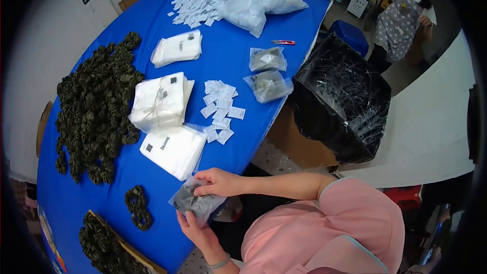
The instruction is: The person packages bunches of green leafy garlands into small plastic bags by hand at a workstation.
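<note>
A clear plastic bag (pixel 202 204) with something dark inside is between my two hands over the table's near edge. My left hand (pixel 197 231) grips its lower edge, thumb on top, with a band at the wrist. From above, my right hand (pixel 219 181) presses its fingers onto the bag's upper part. Just beyond lie stacks of flat white printed bags (pixel 175 149) and a loose group of small white sachets (pixel 223 105). Two dark green fabric scrunchies (pixel 137 208) rest on the blue cloth nearby.
A large heap of dark green scrunchies (pixel 96 111) covers the far side; more fill a box (pixel 127 248). Two filled bags (pixel 269 85), red snips (pixel 283 42) and a big bag (pixel 261 5) lie rightward. A black-lined bin (pixel 345 96) stands beside the table; another person (pixel 403 18) is behind.
</note>
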Motion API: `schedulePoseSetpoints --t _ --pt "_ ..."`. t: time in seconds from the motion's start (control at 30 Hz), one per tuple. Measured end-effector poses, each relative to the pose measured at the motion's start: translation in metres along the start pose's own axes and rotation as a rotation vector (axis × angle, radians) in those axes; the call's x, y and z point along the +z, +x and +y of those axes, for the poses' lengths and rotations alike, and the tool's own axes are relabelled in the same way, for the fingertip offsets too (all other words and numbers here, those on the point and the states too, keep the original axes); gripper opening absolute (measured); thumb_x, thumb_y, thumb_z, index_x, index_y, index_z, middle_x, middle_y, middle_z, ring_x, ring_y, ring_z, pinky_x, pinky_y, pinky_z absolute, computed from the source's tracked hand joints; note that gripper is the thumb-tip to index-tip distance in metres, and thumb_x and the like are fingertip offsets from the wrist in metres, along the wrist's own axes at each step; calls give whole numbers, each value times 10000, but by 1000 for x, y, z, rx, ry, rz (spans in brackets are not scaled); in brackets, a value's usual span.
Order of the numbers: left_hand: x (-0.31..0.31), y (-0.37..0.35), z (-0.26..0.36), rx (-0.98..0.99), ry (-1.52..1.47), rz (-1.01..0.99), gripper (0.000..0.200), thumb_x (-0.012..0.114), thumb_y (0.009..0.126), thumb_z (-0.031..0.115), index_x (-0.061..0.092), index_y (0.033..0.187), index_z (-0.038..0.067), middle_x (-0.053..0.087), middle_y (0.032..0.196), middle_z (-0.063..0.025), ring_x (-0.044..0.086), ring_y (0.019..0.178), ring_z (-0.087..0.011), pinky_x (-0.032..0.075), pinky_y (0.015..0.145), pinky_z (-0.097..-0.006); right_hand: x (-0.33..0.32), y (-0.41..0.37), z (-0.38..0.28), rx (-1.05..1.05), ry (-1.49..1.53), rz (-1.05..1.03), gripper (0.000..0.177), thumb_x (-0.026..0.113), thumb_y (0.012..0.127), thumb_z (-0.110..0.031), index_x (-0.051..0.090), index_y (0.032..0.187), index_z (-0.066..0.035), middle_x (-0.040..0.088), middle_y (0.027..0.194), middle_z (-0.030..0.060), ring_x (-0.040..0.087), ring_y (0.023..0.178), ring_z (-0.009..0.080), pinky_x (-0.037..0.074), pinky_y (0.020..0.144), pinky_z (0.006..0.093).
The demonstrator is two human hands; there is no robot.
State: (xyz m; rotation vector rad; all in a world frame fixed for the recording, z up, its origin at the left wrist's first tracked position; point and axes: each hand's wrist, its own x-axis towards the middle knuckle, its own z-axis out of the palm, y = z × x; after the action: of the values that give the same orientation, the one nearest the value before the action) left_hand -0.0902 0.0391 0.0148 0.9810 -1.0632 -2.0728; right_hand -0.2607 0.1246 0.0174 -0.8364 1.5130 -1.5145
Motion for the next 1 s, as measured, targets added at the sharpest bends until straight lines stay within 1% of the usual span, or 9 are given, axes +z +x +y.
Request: schedulePoseSetpoints --t 0.07,0.17,0.3,0.37,0.43,0.57,0.63,0.83,1.0 --pt "10 -1 -1 -130 -208 -140 521 663 946 171 485 1395 -25 635 1230 -162 645 1076 -254 511 929 -294 -11 -11 -11 -24 25 23 159 682 934 -176 629 981 -33 638 820 20 517 687 95 443 666 235" --pt "26 4 -15 -218 -148 -193 477 706 911 150 540 1330 -6 657 1182 -139 654 1057 -229 520 932 -306 -34 -28 -11 -36 -49 48 226 672 943 -166 656 1129 -39 654 836 25 531 704 99 442 680 230" --pt "56 12 -9 -230 -26 -247 453 705 913 148 550 1311 -3 656 1185 -140 669 1008 -223 538 888 -307 -137 -37 -27 -223 -377 544 394 718 888 -184 637 1242 -32 643 907 62 552 731 150 479 692 263" --pt "63 17 -8 -219 13 -241 443 699 916 167 560 1302 0 663 1176 -133 673 997 -220 540 879 -306 -219 -36 -24 -376 -948 916 469 736 852 -227 625 1267 -39 634 1125 129 580 983 268 494 864 356" --pt "74 24 -10 -213 71 -260 426 686 922 206 579 1284 6 678 1158 -119 681 976 -214 543 863 -305 -286 -38 -26 -233 -1116 1110 513 749 836 -272 616 1277 -48 593 1232 146 542 1094 329 468 952 393" --pt "124 39 -21 -252 71 -334 426 682 923 218 585 1279 5 677 1174 -116 672 999 -218 522 898 -312 -371 -23 -21 18 -1117 1045 763 820 750 -409 555 1370 -50 526 1393 177 496 1253 377 420 1069 449" --pt "154 47 -35 -390 -6 -431 440 687 920 222 579 1289 8 666 1203 -118 649 1053 -229 485 951 -335 -404 -8 -4 46 -1037 944 828 828 755 -419 524 1396 7 571 1350 202 569 1183 366 472 1013 439" --pt "232 69 -86 -553 -80 -537 455 714 904 254 575 1290 58 641 1226 -97 567 1151 -226 358 1023 -431 -413 4 -13 219 -722 746 606 800 786 -350 595 1235 2 611 1149 146 583 1014 283 481 892 360" --pt "273 69 -93 -534 -98 -547 472 732 891 286 576 1286 80 633 1230 -93 559 1152 -231 345 1026 -453 -382 -36 -26 224 -334 731 426 776 812 -293 654 1100 -3 645 983 99 595 872 213 488 792 294"
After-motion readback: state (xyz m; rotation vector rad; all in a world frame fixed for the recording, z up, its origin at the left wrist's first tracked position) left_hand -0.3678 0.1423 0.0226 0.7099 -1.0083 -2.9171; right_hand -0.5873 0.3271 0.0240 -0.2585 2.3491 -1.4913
